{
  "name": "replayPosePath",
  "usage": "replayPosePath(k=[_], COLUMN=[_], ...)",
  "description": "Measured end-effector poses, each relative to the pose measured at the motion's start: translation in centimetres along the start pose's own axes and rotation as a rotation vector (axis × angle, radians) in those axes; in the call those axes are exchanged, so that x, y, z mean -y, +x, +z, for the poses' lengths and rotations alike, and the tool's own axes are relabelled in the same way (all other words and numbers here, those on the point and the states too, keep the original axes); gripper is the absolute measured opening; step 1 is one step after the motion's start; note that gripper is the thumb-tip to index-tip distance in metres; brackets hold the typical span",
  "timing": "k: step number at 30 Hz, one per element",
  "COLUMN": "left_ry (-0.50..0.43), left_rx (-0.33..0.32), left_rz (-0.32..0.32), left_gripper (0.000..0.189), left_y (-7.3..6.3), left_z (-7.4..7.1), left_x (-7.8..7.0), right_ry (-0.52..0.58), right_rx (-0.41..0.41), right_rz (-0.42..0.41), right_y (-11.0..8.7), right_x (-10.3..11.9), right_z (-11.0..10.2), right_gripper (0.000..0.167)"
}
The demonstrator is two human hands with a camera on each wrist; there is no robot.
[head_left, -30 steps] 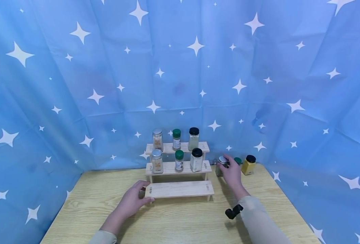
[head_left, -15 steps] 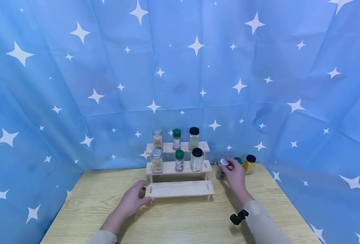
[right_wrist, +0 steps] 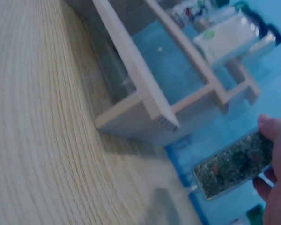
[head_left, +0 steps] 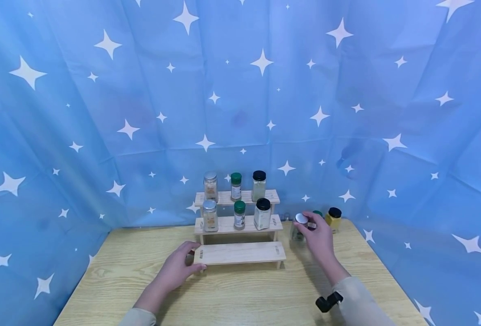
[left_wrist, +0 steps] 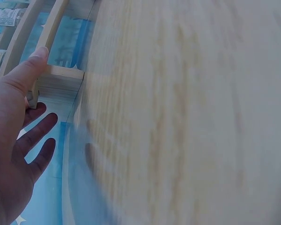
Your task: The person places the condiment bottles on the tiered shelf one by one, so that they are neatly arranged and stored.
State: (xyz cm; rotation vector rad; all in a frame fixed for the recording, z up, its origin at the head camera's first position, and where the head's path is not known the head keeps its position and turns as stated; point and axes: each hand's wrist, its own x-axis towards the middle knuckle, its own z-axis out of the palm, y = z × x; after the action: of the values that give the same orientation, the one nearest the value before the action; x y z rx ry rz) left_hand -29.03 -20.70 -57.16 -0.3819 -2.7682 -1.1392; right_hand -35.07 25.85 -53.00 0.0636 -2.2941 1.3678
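Note:
A three-tier wooden spice rack (head_left: 240, 253) stands on the table, its lowest tier bare. My left hand (head_left: 175, 269) pinches the left end of that tier between thumb and index finger; the other fingers (left_wrist: 42, 157) spread loosely beside it in the left wrist view. To the right of the rack, my right hand (head_left: 321, 237) holds a spice jar (head_left: 297, 233) near its silver lid. In the right wrist view the clear jar (right_wrist: 234, 164) shows dark green, flaky contents and hangs over the tabletop.
Silver-, green- and black-lidded jars stand on the middle (head_left: 210, 219) and top (head_left: 235, 188) tiers. Behind my right hand are a green-lidded jar (head_left: 317, 213) and a yellow jar (head_left: 333, 219) with a black lid. A blue star-printed curtain (head_left: 240, 113) backs the table (head_left: 232, 299).
My right hand has drawn the silver-lidded jar slightly right and toward me, and the jar has come up from the tabletop. My left hand has stayed on the rack.

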Motion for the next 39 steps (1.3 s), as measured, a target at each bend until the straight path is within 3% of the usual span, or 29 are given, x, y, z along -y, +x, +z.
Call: replayPosePath(k=[9,18,35,39], left_ry=[-0.003,0.003,0.006,0.008], left_rx=[0.001,-0.011,-0.011,-0.011], left_rz=[-0.003,0.007,0.011,0.014], left_gripper=[0.069,0.069,0.071,0.071], left_y=[0.0,0.0,-0.1,0.0], left_z=[-0.1,-0.1,0.1,0.1], left_x=[0.1,0.3,0.4,0.4], right_ry=[0.054,0.088,0.180,0.199], right_rx=[0.001,0.063,0.200,0.228], right_rz=[-0.040,-0.071,-0.096,-0.138], right_y=[-2.2,-3.6,-5.6,-5.9], right_x=[3.3,7.0,10.9,11.8], right_z=[-1.2,-0.7,4.9,6.4], right_gripper=[0.044,0.041,0.042,0.041])
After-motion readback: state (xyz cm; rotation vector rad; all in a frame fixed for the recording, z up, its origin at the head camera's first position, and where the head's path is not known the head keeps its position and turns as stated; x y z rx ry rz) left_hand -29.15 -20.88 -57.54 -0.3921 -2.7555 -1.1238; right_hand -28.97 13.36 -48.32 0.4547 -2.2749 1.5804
